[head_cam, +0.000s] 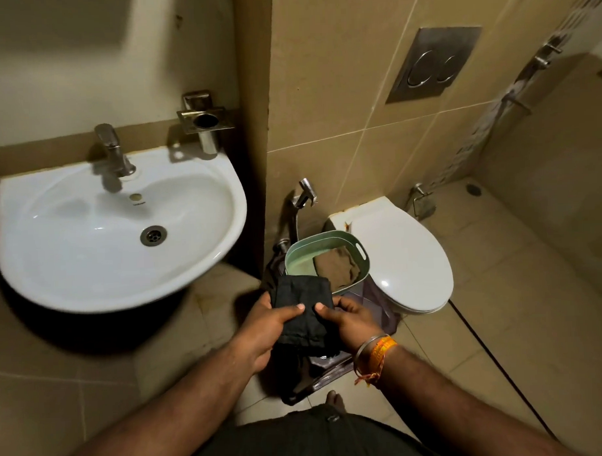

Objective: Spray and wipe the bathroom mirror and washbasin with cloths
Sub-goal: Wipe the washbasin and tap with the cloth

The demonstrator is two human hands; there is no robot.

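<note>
Both forearms reach forward, hands low and close together. Left hand (pixel 266 326) and right hand (pixel 348 316) each pinch a folded black cloth (pixel 300 308), thumbs on top, fingers curled beneath. Cloth held right of washbasin (pixel 99 269), over green basket (pixel 347 238)

A white toilet (pixel 406 255), lid closed, stands against the tiled wall at right. A steel flush plate (pixel 432 63) with two round buttons is set in the wall above it. A hand sprayer (pixel 307 192) hangs between the wall corner and the toilet. A steel tumbler holder (pixel 205 123) is fixed to the wall. A toilet-roll holder (pixel 422 200) is mounted right of the toilet
</note>
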